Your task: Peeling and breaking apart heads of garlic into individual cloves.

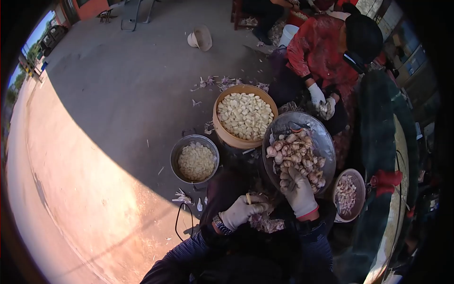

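My left hand (pixel 244 212), in a pale work glove, is closed around a short pale handle (pixel 248 198); whatever lies at its other end is hidden. Garlic skins (pixel 267 224) lie under and beside that hand, over my lap. My right hand (pixel 300 193), also gloved, reaches over the near edge of a wide metal basin (pixel 324 142). Its fingers rest at the near side of a heap of whole garlic bulbs (pixel 296 151). Whether they grip a bulb is unclear.
A round tub (pixel 218 124) of peeled cloves stands beyond, with a metal pot (pixel 172 167) of cloves to the left. At right is a bowl (pixel 361 198) of unpeeled cloves. A gloved co-worker (pixel 322 49) sits close by. A hat (pixel 203 38) lies on the floor.
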A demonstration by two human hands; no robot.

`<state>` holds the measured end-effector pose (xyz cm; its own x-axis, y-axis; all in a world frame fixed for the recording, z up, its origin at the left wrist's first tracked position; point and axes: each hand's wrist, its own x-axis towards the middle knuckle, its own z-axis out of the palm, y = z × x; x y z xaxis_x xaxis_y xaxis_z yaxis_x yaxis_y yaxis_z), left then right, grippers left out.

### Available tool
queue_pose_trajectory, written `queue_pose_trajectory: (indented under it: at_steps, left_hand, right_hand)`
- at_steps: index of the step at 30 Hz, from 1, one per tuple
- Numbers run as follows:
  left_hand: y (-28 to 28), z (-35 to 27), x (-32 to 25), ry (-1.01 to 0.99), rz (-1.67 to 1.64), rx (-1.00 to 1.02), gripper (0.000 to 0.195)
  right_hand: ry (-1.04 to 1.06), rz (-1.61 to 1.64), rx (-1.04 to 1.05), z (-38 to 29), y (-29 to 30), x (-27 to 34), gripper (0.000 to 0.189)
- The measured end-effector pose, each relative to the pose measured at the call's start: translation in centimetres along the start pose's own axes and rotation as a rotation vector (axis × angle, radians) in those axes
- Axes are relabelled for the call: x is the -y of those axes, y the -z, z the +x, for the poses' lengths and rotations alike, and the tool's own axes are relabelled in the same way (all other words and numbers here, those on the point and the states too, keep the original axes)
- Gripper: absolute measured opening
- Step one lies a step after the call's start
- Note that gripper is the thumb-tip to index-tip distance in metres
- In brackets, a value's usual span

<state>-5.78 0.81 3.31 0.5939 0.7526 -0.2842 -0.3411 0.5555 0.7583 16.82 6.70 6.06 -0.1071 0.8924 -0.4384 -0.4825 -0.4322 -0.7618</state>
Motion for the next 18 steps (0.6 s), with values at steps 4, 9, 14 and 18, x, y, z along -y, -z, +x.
queue_pose_trajectory:
  at_steps: [4, 9, 14, 18]
  left_hand:
    - [0.0, 1.2, 1.5, -0.030, -0.131, -0.150, 0.028]
    - [-2.9, 1.6, 2.3, -0.046, -0.238, -0.197, 0.034]
    - [-7.8, 1.4, 2.4, -0.011, -0.300, 0.045, 0.045]
    - [-10.3, 1.4, 2.8, -0.015, -0.128, 0.259, 0.067]
  right_hand:
    - [0.062, -0.274, -0.057, -7.6, 0.2, 1.2, 0.029]
    - [0.119, -0.590, -0.042, -12.9, -0.1, -1.0, 0.029]
    - [0.420, -0.908, -0.090, -14.1, 2.0, -3.0, 0.026]
    - [0.222, -0.284, -0.172, -15.6, 4.3, -2.2, 0.020]
